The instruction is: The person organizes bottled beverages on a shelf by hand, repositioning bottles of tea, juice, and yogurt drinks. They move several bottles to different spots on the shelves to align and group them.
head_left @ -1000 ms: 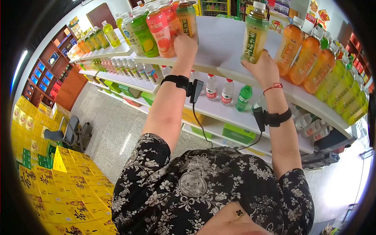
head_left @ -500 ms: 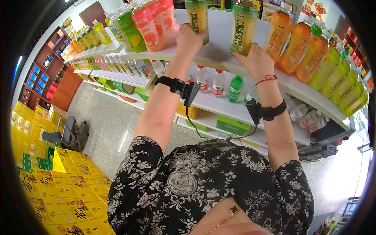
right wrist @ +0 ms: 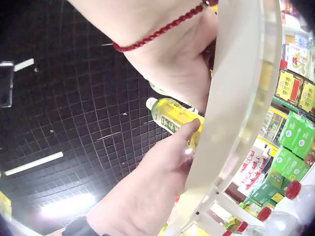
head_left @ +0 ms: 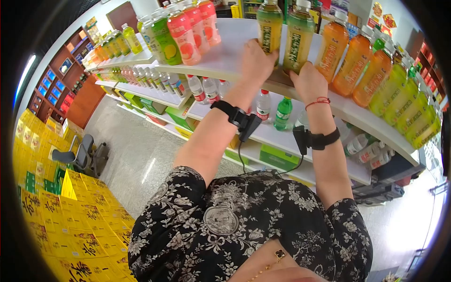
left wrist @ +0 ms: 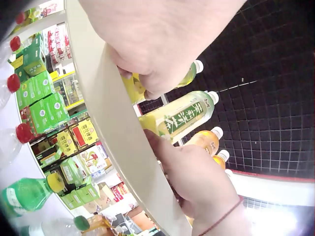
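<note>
Two bottles of green-labelled tea stand side by side at the front of the white top shelf in the head view. My left hand (head_left: 257, 63) grips the left tea bottle (head_left: 270, 30) low on its body. At the base of the right tea bottle (head_left: 299, 42), my right hand (head_left: 311, 84) holds on with its thumb at the near side. The left wrist view shows this right tea bottle (left wrist: 189, 117) upright behind the shelf lip, between both hands. In the right wrist view the left hand's thumb lies along the left bottle (right wrist: 172, 117).
Pink peach-drink bottles (head_left: 182, 37) stand to the left on the top shelf (head_left: 230, 40), orange tea bottles (head_left: 332, 49) to the right, then yellow-green ones (head_left: 399, 98). Water bottles (head_left: 196, 89) and a green soda bottle (head_left: 283, 113) stand one shelf below. Yellow cartons (head_left: 84, 225) are stacked left.
My left hand has carried its tea bottle from beside the pink bottles rightward, to next to the other tea bottle. My right hand has stayed at the right tea bottle's base.
</note>
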{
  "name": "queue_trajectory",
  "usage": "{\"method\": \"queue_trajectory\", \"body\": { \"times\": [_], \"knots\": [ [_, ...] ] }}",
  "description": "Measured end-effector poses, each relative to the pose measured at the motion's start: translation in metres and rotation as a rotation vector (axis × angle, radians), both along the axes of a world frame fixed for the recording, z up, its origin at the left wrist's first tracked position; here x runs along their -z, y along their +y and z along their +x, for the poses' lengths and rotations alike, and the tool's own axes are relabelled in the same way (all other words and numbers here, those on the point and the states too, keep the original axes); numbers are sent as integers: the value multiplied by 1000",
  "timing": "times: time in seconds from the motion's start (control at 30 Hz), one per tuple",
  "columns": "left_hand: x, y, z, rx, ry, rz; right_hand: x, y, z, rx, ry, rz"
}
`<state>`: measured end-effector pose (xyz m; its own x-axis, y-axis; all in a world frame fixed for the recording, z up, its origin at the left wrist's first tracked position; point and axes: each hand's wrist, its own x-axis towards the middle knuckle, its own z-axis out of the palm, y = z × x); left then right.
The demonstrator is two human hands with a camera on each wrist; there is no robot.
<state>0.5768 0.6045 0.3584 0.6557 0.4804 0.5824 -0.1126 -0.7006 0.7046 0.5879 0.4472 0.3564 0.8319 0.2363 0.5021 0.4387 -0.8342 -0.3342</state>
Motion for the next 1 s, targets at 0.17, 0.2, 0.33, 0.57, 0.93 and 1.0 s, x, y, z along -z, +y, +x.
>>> {"method": "queue_trajectory", "body": {
  "times": [0.17, 0.2, 0.33, 0.57, 0.93, 1.0],
  "knots": [
    [2, -4, -1, 49, -52, 11, -4, 1, -1, 14, 51, -12],
    [4, -3, -1, 72, -59, -11, -2, 0, 1, 16, 36, -13],
    [7, 0, -2, 69, -64, 34, 0, 0, 1, 3, 15, -7],
    [3, 0, -9, 101, -39, 14, 1, -2, 2, 0, -16, -6],
    [18, 0, 9, 136, -179, 70, 0, -5, 3, 20, 0, 1],
    [11, 4, 1, 139, -68, 0, 1, -9, 4, 33, 3, 6]
  ]
}}
